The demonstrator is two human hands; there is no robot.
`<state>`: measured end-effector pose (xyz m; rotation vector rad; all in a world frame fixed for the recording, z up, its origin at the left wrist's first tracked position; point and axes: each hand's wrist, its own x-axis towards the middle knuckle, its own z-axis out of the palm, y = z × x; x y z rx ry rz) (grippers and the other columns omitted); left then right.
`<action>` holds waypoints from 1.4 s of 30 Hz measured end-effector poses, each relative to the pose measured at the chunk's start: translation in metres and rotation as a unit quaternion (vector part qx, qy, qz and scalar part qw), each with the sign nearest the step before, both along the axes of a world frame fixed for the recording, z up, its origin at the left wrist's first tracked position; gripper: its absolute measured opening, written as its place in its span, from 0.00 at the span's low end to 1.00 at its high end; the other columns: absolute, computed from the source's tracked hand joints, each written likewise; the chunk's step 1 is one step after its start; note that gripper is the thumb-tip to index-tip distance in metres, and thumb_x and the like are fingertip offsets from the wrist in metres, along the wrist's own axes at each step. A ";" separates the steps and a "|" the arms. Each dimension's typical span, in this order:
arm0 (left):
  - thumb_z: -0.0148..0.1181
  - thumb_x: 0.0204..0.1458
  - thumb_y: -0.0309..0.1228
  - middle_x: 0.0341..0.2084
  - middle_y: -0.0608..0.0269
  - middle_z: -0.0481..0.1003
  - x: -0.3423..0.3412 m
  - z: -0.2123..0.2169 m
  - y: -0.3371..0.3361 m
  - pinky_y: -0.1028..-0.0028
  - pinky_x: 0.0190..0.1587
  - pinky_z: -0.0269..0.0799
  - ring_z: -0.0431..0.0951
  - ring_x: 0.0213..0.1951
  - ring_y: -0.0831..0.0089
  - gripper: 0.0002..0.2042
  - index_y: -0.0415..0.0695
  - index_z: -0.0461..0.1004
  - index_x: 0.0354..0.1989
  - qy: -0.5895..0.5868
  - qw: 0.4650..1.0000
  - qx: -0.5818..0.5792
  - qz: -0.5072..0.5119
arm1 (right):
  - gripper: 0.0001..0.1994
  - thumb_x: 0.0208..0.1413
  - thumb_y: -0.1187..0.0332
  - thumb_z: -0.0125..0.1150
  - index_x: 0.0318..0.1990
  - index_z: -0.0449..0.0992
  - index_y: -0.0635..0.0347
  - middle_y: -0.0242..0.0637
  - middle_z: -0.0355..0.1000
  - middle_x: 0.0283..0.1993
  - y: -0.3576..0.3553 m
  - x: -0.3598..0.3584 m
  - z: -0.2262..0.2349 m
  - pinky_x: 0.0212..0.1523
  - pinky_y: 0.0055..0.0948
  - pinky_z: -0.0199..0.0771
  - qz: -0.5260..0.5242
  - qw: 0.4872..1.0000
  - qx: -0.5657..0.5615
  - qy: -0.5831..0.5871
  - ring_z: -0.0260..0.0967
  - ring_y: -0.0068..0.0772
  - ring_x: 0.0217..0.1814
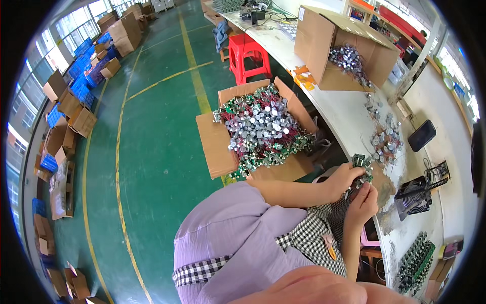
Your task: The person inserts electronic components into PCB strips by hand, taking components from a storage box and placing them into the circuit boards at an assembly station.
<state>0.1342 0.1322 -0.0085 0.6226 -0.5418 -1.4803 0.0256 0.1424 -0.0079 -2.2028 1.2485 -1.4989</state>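
Note:
At the edge of the white workbench (377,200), my two hands are close together on a small bunch of green circuit boards (362,163). My left hand (342,181) grips the bunch from its near left side, fingers closed. Just below it, my right hand (362,201) pinches the lower end of the same bunch. Loose silver disc-shaped parts with wires (387,141) lie on the bench beyond my hands. To the left, an open cardboard box (217,147) is heaped with silver round parts, red wires and green boards (266,124).
A tipped cardboard box (313,43) on the bench holds more silver parts. A phone (422,136) and a black fan (414,197) stand to the right. Rows of green boards (417,261) lie at the near right. A red stool (249,58) stands behind the floor box.

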 end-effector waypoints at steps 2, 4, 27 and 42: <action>0.49 0.57 0.30 0.23 0.70 0.71 0.007 -0.007 -0.006 0.77 0.25 0.64 0.69 0.23 0.80 0.07 0.42 0.71 0.31 0.015 0.997 0.017 -0.068 | 0.08 0.61 0.69 0.52 0.32 0.71 0.65 0.38 0.68 0.17 0.000 0.000 -0.001 0.17 0.29 0.62 0.001 0.997 -0.072 0.019 0.66 0.34 0.16; 0.48 0.57 0.33 0.23 0.65 0.72 0.004 -0.010 -0.007 0.76 0.24 0.64 0.69 0.21 0.77 0.09 0.41 0.71 0.31 0.005 0.992 0.071 -0.107 | 0.09 0.60 0.69 0.52 0.32 0.72 0.65 0.39 0.70 0.18 -0.004 0.000 -0.003 0.18 0.30 0.64 -0.003 0.997 -0.081 -0.007 0.68 0.34 0.17; 0.48 0.50 0.21 0.32 0.44 0.76 0.410 -0.141 -0.090 0.77 0.16 0.65 0.77 0.24 0.67 0.08 0.34 0.67 0.39 -0.094 0.888 0.191 0.407 | 0.06 0.55 0.73 0.59 0.36 0.73 0.67 0.39 0.71 0.21 -0.041 -0.044 -0.059 0.19 0.24 0.65 0.002 0.997 0.057 0.054 0.68 0.29 0.17; 0.49 0.56 0.28 0.27 0.60 0.73 0.086 -0.012 -0.066 0.77 0.31 0.73 0.75 0.27 0.74 0.07 0.37 0.69 0.40 -0.399 0.879 -0.067 -0.254 | 0.21 0.36 0.80 0.56 0.45 0.69 0.73 0.40 0.69 0.26 -0.043 -0.065 -0.059 0.26 0.37 0.68 0.010 0.992 -0.042 0.117 0.67 0.41 0.26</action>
